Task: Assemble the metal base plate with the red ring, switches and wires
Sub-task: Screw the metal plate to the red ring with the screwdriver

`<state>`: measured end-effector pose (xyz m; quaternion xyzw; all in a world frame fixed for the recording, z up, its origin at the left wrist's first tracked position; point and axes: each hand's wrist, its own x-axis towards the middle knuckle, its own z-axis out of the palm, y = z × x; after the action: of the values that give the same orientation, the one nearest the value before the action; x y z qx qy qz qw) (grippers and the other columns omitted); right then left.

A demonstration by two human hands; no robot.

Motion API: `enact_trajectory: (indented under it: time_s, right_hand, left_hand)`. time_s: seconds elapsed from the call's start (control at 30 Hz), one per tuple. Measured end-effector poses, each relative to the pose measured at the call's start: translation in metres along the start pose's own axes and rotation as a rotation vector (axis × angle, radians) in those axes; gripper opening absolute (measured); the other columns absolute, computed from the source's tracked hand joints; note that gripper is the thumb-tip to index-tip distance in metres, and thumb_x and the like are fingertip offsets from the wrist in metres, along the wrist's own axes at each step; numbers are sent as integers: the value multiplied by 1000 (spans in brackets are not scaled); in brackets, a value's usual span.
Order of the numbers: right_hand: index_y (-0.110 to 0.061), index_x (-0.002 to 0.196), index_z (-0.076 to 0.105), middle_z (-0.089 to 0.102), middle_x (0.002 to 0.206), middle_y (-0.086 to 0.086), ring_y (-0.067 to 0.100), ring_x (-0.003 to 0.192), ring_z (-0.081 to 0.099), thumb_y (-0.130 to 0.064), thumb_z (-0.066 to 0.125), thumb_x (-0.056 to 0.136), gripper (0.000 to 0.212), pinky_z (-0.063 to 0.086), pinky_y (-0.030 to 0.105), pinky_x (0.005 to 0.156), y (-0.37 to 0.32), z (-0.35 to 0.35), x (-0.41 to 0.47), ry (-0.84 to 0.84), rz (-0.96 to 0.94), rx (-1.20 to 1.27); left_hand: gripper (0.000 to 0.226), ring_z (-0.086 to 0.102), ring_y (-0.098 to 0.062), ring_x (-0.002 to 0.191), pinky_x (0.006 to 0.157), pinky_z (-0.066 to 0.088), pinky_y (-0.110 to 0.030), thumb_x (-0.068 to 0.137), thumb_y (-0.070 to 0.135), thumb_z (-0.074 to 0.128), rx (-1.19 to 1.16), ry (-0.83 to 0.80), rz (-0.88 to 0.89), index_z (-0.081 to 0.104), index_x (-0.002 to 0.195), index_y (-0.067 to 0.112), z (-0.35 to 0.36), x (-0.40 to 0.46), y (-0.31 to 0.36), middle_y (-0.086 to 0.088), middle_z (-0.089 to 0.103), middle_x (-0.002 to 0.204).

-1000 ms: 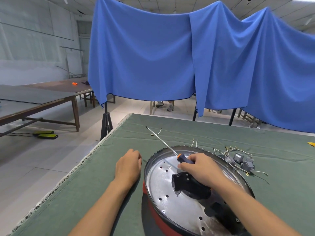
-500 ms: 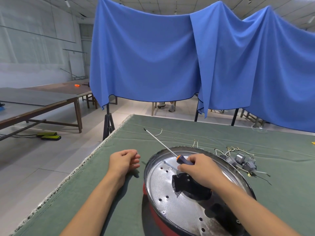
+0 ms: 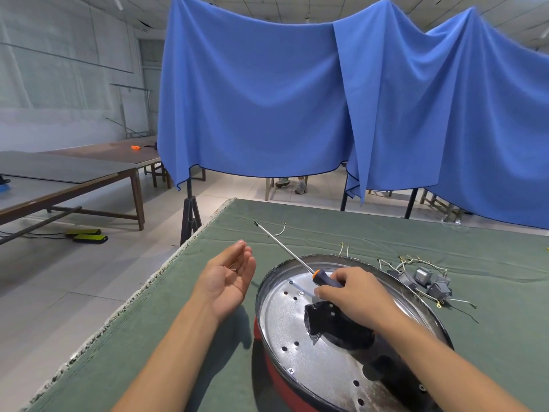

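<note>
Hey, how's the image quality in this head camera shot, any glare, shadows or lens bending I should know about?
Head view: wide-angle bending curves the blue curtain and the table edge; soft overhead light gives mild glare on the metal base plate; the left hand casts a faint shadow on the green cloth; the right hand and screwdriver look sharp.

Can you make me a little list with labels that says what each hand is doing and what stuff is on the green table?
left hand: open, palm up, beside the plate, holding nothing I can make out
right hand: wrapped around the screwdriver handle, over the plate
screwdriver shaft: long, points away to the far left
metal base plate: round, shiny, with holes and screws
red ring: under the plate's near edge
switches: grey, loose on the cloth, right of the plate
wires: tangled around the switches
table: covered with green cloth
</note>
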<state>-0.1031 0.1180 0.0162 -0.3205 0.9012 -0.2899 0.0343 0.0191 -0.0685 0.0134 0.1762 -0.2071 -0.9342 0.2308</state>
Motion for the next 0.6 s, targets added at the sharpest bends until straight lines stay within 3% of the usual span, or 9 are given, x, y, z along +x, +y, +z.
enact_trajectory:
  time_s: [0.1,0.23,0.37,0.43,0.5,0.6]
  right_hand:
    - [-21,56,50,51,49,-10,8,52,48,-38,66,75,30,32,26,50,0,0,-1,1,-4,-6]
    - [-20,58,51,52,50,-10,8,52,49,-38,66,76,30,33,26,50,-1,0,-1,2,-8,-4]
    - [-20,58,52,52,47,-10,4,47,47,-38,67,76,30,33,26,49,0,0,-1,23,-4,17]
    - [-20,57,51,52,47,-10,4,47,47,-38,67,75,30,33,26,49,0,0,-1,22,-4,16]
    - [-21,55,50,51,47,-10,7,49,48,-37,67,74,30,33,26,50,-1,1,-1,15,-6,16]
    - [-21,54,50,50,45,-11,5,48,47,-36,67,73,29,32,25,49,-1,1,-1,12,-5,15]
  left_hand:
    - [12,56,-5,37,35,46,-16,92,7,54,97,38,-35,61,84,1,0,0,-4,-4,61,53]
    - [24,28,-6,27,26,23,-12,98,18,39,140,29,-92,56,91,3,-1,0,-4,2,34,42]
    - [34,36,-14,51,36,38,-16,71,1,33,98,-9,-83,52,99,-4,5,-7,-3,-7,41,63]
    - [44,48,-20,65,43,52,-24,64,-8,27,107,-20,-66,51,101,-8,7,-9,-3,-13,50,79]
    - [48,56,-30,83,60,60,-35,72,-15,19,114,-22,-41,49,110,-13,9,-10,-2,-21,56,94]
    - [54,55,-40,100,90,43,-52,82,-17,10,142,-9,-7,38,128,-14,7,-11,3,-29,56,108]
